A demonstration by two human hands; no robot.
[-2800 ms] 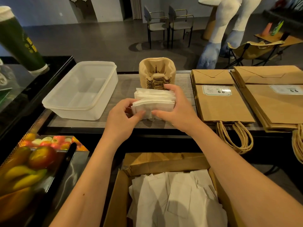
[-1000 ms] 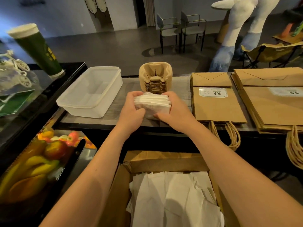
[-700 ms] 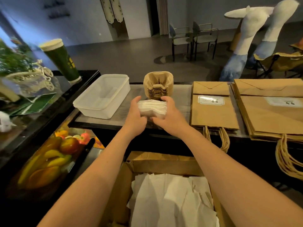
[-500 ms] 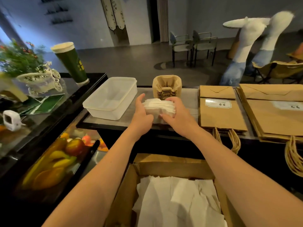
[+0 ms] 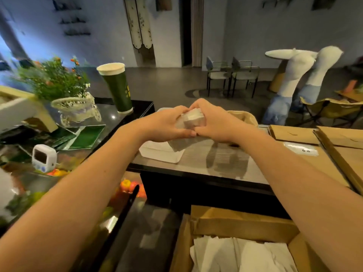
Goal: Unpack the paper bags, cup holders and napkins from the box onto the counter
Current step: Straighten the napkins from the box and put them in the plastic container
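A stack of white napkins (image 5: pixel 192 120) is lifted above the counter (image 5: pixel 225 161), gripped from both sides: my left hand (image 5: pixel 167 124) holds its left side and my right hand (image 5: pixel 214 120) its right side. Some napkin sheets hang below the hands. Behind my right hand the brown stack of cup holders (image 5: pixel 245 116) shows only partly. Brown paper bags (image 5: pixel 306 146) lie flat on the counter to the right. The open cardboard box (image 5: pixel 235 228) sits below the counter's front edge, with white paper (image 5: pixel 241 254) inside.
A clear plastic tub (image 5: pixel 161 152) stands on the counter under my hands. On the black glass top to the left are a tall green cup (image 5: pixel 117 87), a potted plant (image 5: pixel 59 83) and a small white timer (image 5: pixel 44 158). Fruit lies in the display case below.
Both hands have raised the napkin stack off the counter and carried it left, over the plastic tub. The view has swung up and to the left.
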